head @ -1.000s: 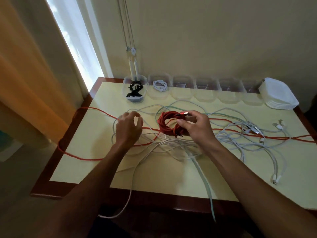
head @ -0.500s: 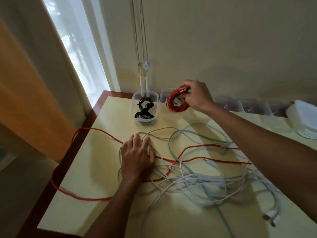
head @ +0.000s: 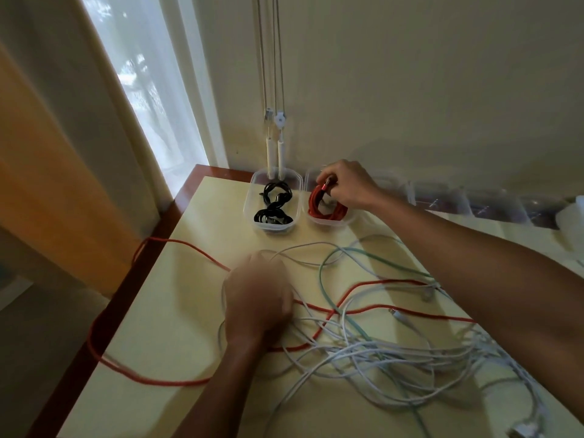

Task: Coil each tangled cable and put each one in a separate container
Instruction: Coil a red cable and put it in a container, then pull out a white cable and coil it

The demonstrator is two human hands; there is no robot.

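Observation:
A coiled red cable lies in the second clear container at the back of the table. My right hand is over it and pinches the coil's plug end. The first container, to its left, holds a coiled black cable. A tangle of white cables, a pale green cable and a long loose red cable sprawls across the yellow tabletop. On the tangle's left side lies my left hand, blurred, its fingers not readable.
More clear containers line the back edge to the right, and a white stack sits at the far right. Blind cords hang behind the first container. The loose red cable droops over the table's left edge.
My right hand carried the red coil from the table's middle to the back and lowered it into the second container. My left hand stayed on the tangle and is now shifting.

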